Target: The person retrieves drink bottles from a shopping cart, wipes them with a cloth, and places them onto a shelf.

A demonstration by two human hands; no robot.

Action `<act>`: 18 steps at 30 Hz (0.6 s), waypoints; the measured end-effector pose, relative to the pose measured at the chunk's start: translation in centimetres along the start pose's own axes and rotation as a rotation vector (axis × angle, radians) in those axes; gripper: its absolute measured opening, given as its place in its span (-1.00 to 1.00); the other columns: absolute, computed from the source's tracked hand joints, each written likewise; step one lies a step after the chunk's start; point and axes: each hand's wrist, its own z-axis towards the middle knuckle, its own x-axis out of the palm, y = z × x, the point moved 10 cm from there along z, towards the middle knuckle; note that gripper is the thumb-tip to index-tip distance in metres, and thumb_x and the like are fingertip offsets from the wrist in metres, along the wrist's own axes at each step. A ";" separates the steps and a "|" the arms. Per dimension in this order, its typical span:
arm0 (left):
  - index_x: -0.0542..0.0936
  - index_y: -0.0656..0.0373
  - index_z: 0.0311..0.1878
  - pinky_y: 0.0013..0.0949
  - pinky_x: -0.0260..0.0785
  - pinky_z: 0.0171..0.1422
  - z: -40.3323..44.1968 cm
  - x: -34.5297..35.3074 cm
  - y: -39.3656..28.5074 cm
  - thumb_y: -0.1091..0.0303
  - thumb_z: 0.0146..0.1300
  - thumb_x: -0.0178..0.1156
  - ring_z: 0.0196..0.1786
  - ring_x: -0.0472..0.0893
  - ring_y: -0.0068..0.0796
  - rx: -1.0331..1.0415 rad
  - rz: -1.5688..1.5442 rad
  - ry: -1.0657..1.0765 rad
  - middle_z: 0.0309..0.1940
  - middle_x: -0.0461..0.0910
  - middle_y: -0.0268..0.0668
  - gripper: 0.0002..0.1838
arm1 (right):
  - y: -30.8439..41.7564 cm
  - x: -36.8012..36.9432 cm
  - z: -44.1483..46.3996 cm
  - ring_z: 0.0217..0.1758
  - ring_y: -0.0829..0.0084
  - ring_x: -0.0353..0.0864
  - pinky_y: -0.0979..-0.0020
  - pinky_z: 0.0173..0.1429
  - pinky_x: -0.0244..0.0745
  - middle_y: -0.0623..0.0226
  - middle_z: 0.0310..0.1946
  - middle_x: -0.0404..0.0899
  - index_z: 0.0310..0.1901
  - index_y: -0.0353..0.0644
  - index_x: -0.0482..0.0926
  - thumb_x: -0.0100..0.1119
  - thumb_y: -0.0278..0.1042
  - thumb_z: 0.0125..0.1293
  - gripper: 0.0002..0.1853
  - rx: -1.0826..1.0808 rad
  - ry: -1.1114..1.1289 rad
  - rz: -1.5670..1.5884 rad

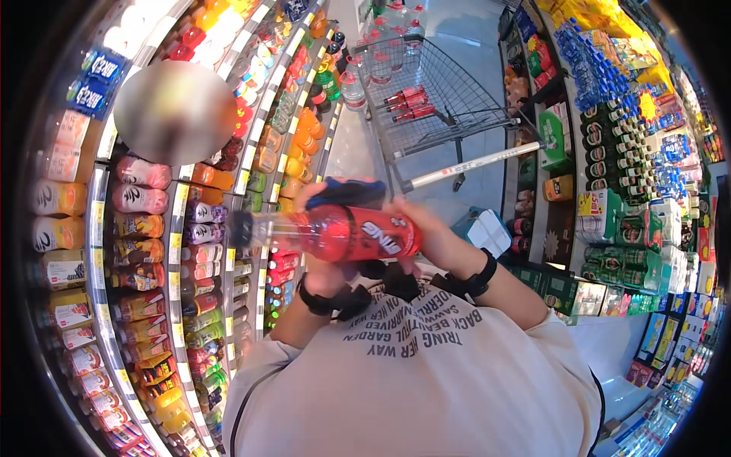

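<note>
A bottle of red drink [358, 232] with a dark cap lies sideways in front of my chest, its cap pointing left. My right hand [428, 228] is closed round its base end. On the bottle's left side, my left hand [326, 276] is partly hidden behind it and blurred. A folded dark blue cloth-like thing [349, 193] shows along the bottle's far side, with fingers of my left hand curled at its left end. Both wrists wear black straps. Beyond the bottle stands a wire shopping cart [449, 84], with several similar red bottles [411, 105] inside.
Shelves of bottled drinks [145, 225] run close along my left. On the right, another shelf [563, 206] holds green bottles and packs. The cart's handle [472, 166] faces me. Large clear water bottles [352, 90] stand on the floor beside the cart.
</note>
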 end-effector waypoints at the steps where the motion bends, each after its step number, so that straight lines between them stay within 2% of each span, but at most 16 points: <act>1: 0.16 0.10 0.44 0.12 0.44 0.39 0.0 1.1 1.7 -0.43 -0.22 0.53 0.36 0.47 0.02 -0.052 -0.024 -0.011 0.33 0.38 -0.03 0.26 | -0.5 -0.3 -0.4 -0.69 0.55 0.57 0.59 -0.72 0.41 0.24 -0.40 0.69 0.28 -0.28 0.47 -0.40 0.20 0.60 -0.31 0.057 0.007 -0.005; 2: 0.16 0.10 0.45 0.09 0.44 0.39 -0.2 1.9 2.9 -0.44 -0.22 0.53 0.36 0.47 0.00 -0.078 -0.041 -0.013 0.34 0.38 -0.04 0.28 | -0.9 -0.5 -0.8 -0.69 0.54 0.57 0.58 -0.72 0.42 0.23 -0.39 0.70 0.30 -0.26 0.45 -0.40 0.20 0.59 -0.31 0.115 0.014 -0.010; 4: 0.15 0.10 0.48 0.05 0.45 0.39 -0.3 2.7 5.0 -0.45 -0.23 0.52 0.36 0.47 -0.03 -0.129 -0.071 -0.014 0.36 0.37 -0.05 0.30 | 1.6 -2.0 -1.2 -0.59 0.57 0.63 0.59 -0.65 0.46 0.23 -0.24 0.69 0.37 -0.20 0.35 -0.32 0.09 0.59 -0.41 -0.040 -0.034 -0.072; 6: 0.16 0.15 0.51 -0.06 0.46 0.37 -0.9 2.3 7.1 -0.49 -0.13 0.44 0.34 0.50 -0.15 -0.153 -0.074 -0.014 0.40 0.36 -0.07 0.28 | 3.2 -4.3 -1.6 -0.49 0.56 0.68 0.57 -0.56 0.54 0.23 -0.13 0.67 0.38 -0.18 0.29 -0.25 0.03 0.60 -0.47 -0.203 -0.114 -0.195; 7: 0.17 0.16 0.51 -0.08 0.46 0.37 -1.4 1.8 7.8 -0.49 -0.07 0.41 0.34 0.50 -0.17 -0.142 -0.022 -0.060 0.40 0.37 -0.07 0.24 | 3.5 -5.5 -1.9 -0.47 0.58 0.64 0.56 -0.50 0.52 0.22 -0.15 0.65 0.37 -0.18 0.28 -0.25 -0.01 0.60 -0.49 -0.295 -0.186 -0.242; 9: 0.25 0.25 0.46 -0.14 0.46 0.36 -1.7 2.5 8.3 -0.34 0.34 0.15 0.31 0.53 -0.21 0.019 0.067 0.011 0.37 0.42 -0.06 -0.08 | 3.8 -7.4 -2.9 -0.41 0.60 0.60 0.55 -0.40 0.51 0.21 -0.16 0.62 0.37 -0.18 0.24 -0.21 -0.08 0.60 -0.53 -0.398 -0.276 -0.312; 11: 0.26 0.26 0.45 -0.13 0.46 0.36 -1.4 5.0 7.9 -0.31 0.41 0.04 0.29 0.55 -0.19 -0.028 -0.013 -0.012 0.33 0.45 -0.05 -0.15 | 4.2 -8.0 -4.0 -0.32 0.59 0.62 0.54 -0.28 0.53 0.19 -0.11 0.60 0.40 -0.17 0.16 -0.13 -0.11 0.59 -0.51 -0.359 -0.262 -0.303; 14: 0.28 0.26 0.43 -0.10 0.47 0.35 -2.0 4.3 9.1 -0.42 0.36 0.01 0.26 0.58 -0.17 -0.106 -0.040 -0.112 0.26 0.51 -0.02 -0.08 | 4.3 -7.7 -5.6 -0.06 0.53 0.63 0.49 -0.03 0.55 0.16 0.03 0.57 0.44 -0.16 0.08 0.04 -0.21 0.54 -0.42 -0.185 -0.109 -0.101; 16: 0.28 0.25 0.43 -0.09 0.47 0.35 -1.8 3.8 9.6 -0.54 0.24 0.02 0.26 0.58 -0.18 -0.116 -0.022 -0.134 0.26 0.50 -0.02 0.03 | 4.1 -7.0 -5.9 0.13 0.49 0.58 0.44 0.13 0.53 0.15 0.14 0.52 0.45 -0.17 0.06 0.16 -0.33 0.47 -0.36 -0.190 -0.034 -0.065; 18: 0.27 0.25 0.42 -0.08 0.47 0.35 -1.7 3.7 9.6 -0.67 0.11 0.02 0.26 0.57 -0.18 -0.085 0.034 -0.145 0.27 0.49 -0.03 0.16 | 4.7 -5.7 -6.5 0.30 0.44 0.49 0.38 0.27 0.49 0.14 0.26 0.44 0.45 -0.18 0.05 0.28 -0.49 0.38 -0.27 -0.338 0.010 -0.180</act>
